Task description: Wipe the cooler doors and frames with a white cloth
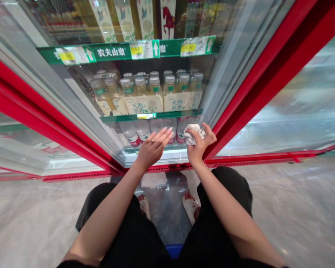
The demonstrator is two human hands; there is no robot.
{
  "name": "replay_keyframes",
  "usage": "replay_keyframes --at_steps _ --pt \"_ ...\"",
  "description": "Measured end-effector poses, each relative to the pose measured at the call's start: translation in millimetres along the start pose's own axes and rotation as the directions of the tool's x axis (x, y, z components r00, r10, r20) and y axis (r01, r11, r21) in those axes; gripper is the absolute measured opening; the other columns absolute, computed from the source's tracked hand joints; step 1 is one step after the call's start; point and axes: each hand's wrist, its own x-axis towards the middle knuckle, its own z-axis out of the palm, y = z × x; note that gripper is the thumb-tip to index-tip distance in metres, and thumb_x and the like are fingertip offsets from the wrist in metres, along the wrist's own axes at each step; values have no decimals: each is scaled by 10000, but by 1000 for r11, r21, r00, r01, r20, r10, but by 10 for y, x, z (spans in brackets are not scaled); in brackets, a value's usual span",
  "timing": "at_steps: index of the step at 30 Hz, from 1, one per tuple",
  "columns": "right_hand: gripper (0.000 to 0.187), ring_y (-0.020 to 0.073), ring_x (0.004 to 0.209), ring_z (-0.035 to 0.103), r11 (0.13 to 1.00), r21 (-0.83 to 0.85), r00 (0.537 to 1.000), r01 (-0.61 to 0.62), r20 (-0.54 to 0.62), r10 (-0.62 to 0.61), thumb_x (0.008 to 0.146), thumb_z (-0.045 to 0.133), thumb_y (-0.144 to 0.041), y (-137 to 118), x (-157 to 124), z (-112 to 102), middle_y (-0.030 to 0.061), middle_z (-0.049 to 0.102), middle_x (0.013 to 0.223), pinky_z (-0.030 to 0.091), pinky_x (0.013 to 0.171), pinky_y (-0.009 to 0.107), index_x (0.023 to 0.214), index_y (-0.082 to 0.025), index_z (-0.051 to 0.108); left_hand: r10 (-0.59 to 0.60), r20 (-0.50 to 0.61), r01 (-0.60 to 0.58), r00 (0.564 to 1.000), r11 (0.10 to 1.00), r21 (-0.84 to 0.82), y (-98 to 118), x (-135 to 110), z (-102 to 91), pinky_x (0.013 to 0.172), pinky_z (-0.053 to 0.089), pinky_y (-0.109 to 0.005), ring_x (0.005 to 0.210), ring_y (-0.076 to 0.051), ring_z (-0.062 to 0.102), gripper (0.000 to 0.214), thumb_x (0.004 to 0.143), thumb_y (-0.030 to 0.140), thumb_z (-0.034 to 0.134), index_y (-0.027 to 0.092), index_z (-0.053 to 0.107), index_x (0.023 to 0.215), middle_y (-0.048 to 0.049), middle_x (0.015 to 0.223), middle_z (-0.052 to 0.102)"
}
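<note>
I crouch in front of a red-framed drinks fridge with a glass door (80, 111). My left hand (153, 147) lies flat against the lower glass, fingers stretched out and together, holding nothing. My right hand (199, 143) is closed round a crumpled white cloth (193, 133) and presses it on the glass just right of the left hand. Behind the glass, pale yellow tea bottles (145, 93) with grey caps stand in rows on a green-edged shelf (153, 116). Clear water bottles (134, 132) with red labels stand on the shelf below.
The red door frame (257, 74) slants up to the right, and another glass door (304, 104) lies beyond it. A red base rail (254, 160) runs along the floor. My knees in black shorts and sandalled feet (190, 204) rest on a grey polished floor (296, 208).
</note>
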Motion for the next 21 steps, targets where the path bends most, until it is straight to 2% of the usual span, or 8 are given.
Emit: replay_keyframes --at_steps 4,8,10,12,14,16,18,21 --pt "415 339 1303 553 996 90 996 -9 88 1 955 585 -142 -100 -42 33 98 588 1409 506 1100 558 1233 -363 798 3 -23 -3 1000 999 34 8 21 -14 1401 280 -377 1587 -195 551 715 1055 28 451 220 399 1742 -74 1646 638" --pt "569 359 1377 545 981 148 960 128 229 -160 941 612 -234 -203 -116 60 113 553 1493 475 1173 588 1488 -377 674 41 -74 -34 996 995 94 8 41 -17 1420 223 -359 1585 -179 552 657 1058 22 460 176 464 1697 -72 1602 681" --pt "710 386 1427 521 960 187 937 210 241 -252 932 642 -328 -219 -101 56 141 508 1556 450 1208 607 1635 -337 549 49 -93 -38 994 993 114 -3 42 -21 1430 188 -351 1582 -173 555 621 1064 26 461 158 501 1669 -72 1584 698" --pt "755 397 1440 510 954 171 938 248 202 -280 942 673 -408 -192 -50 40 154 500 1569 442 1217 608 1674 -314 511 37 -94 -26 995 992 124 -20 34 -31 1434 176 -350 1587 -172 550 603 1070 33 450 161 524 1654 -72 1585 699" --pt "634 380 1420 522 967 102 958 232 148 -246 974 691 -401 -130 9 19 134 537 1543 446 1214 600 1599 -347 607 20 -94 -7 995 991 131 -40 19 -45 1435 182 -351 1594 -173 542 602 1070 36 444 169 534 1650 -76 1592 692" --pt "432 350 1375 551 978 36 973 207 101 -209 1005 696 -317 -64 41 4 103 594 1490 470 1193 582 1431 -377 742 1 -93 11 996 992 129 -59 -3 -57 1433 195 -347 1598 -175 539 610 1064 33 458 174 533 1653 -80 1601 686" --pt "295 322 1318 582 974 19 970 225 92 -226 1015 700 -234 -29 30 8 86 651 1425 514 1156 544 1249 -362 825 -18 -80 27 997 993 117 -77 -26 -67 1425 217 -339 1595 -175 543 622 1057 33 483 183 526 1659 -79 1605 683" --pt "295 282 1263 615 949 56 934 310 171 -315 1031 672 -172 -46 -26 51 67 712 1365 557 1136 469 1183 -354 847 -40 -52 45 998 994 97 -101 -56 -79 1410 259 -332 1584 -175 557 621 1058 45 500 200 530 1659 -79 1603 686"
